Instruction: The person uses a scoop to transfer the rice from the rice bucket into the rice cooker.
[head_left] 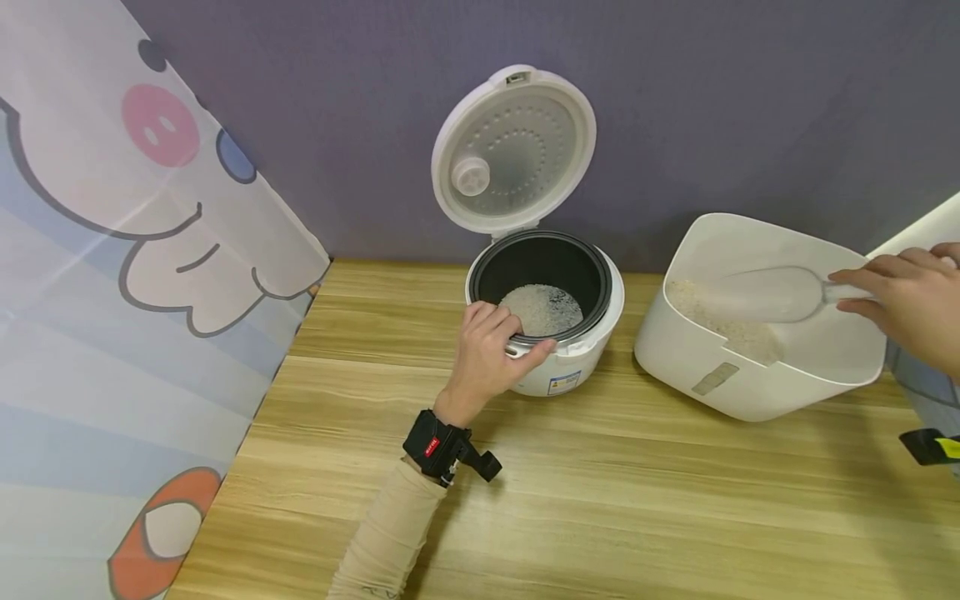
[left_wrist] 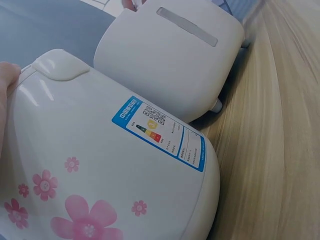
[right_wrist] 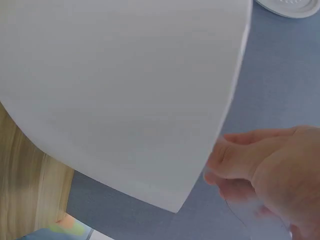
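A white rice cooker (head_left: 534,383) stands with its round lid (head_left: 517,133) raised. White rice (head_left: 534,310) lies in its dark inner pot (head_left: 558,254). My left hand (head_left: 486,346) grips the cooker's front rim, fingers curled over the edge and thumb along the outside. To the right is a white rice bin (head_left: 690,358) with rice (head_left: 742,337) inside. My right hand (head_left: 915,304) holds a translucent scoop (head_left: 780,296) by its handle, the scoop's bowl inside the bin, close over the rice. In the right wrist view, the bin wall (right_wrist: 125,100) hides the scoop's bowl.
The wooden table (head_left: 600,508) extends in front of both containers. A grey-purple panel (head_left: 337,125) rises behind them. On the left hangs a cloth with cartoon print (head_left: 90,350). The cooker's side carries an energy label (left_wrist: 160,132), and the bin stands close beside it.
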